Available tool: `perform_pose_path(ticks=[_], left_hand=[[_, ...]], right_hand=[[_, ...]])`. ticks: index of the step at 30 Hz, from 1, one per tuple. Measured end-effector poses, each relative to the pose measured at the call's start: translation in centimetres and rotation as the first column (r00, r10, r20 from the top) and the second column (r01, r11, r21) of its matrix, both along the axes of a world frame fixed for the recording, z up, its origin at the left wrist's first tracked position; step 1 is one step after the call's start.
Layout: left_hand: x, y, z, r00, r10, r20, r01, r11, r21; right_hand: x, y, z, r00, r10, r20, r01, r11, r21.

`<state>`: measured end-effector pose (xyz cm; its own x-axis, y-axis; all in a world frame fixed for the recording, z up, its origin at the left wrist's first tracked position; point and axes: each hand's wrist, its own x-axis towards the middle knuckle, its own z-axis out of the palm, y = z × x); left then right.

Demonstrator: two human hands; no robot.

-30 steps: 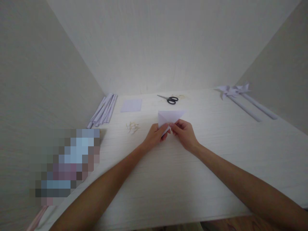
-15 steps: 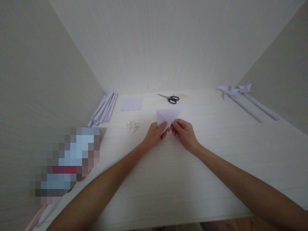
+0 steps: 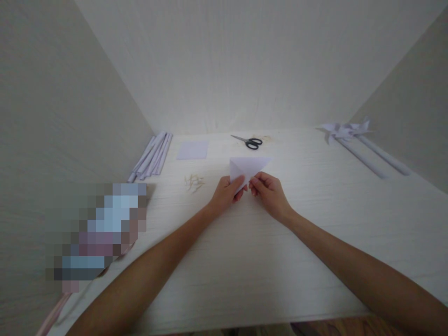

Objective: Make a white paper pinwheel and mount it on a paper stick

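A white sheet of paper (image 3: 247,166), folded into a triangle, is held above the middle of the table. My left hand (image 3: 229,190) pinches its left side, thumb on top and fingers underneath. My right hand (image 3: 269,190) is closed at the paper's lower right edge, thumb and fingertips pressed together on it. Just beyond the paper lie scissors (image 3: 251,142) with black handles, their blades pointing left. Left of my left hand is a small scatter of thin, pale yellowish bits (image 3: 194,182).
A square of white paper (image 3: 192,150) lies at the back left, beside a bundle of rolled paper sticks (image 3: 154,156). Two paper pinwheels (image 3: 345,130) on paper sticks rest at the back right. A blurred-out object (image 3: 112,219) stands at the left edge. Walls (image 3: 245,65) enclose the table.
The view has shifted slightly. Both hands keep the same grip on the folded paper, and nothing on the table has moved.
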<state>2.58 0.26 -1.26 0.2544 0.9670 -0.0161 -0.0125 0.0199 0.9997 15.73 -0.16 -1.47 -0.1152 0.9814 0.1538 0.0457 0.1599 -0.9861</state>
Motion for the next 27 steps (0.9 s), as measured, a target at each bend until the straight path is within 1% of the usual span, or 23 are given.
perform_pose_path(ticks=[5,12,20,27], left_hand=[[-0.26,0.36,-0.11,0.996,-0.043,0.078,0.047,0.997,-0.055],[-0.27,0.34,-0.03,0.992,-0.042,0.116,0.051,0.996,-0.071],[-0.24,0.38,0.05,0.989,-0.052,0.135,0.062,0.995,-0.073],[-0.20,0.44,-0.04,0.993,-0.042,0.109,0.051,0.995,-0.084]], right_hand=[[-0.05,-0.20,0.39,0.999,-0.012,0.037,0.011,1.000,0.019],[0.03,-0.36,0.46,0.999,-0.019,0.046,0.017,0.999,0.042],[-0.07,-0.30,0.30,1.000,-0.030,0.001,0.030,0.999,0.024],[-0.13,-0.34,0.42,0.998,-0.054,-0.034,0.054,0.999,0.005]])
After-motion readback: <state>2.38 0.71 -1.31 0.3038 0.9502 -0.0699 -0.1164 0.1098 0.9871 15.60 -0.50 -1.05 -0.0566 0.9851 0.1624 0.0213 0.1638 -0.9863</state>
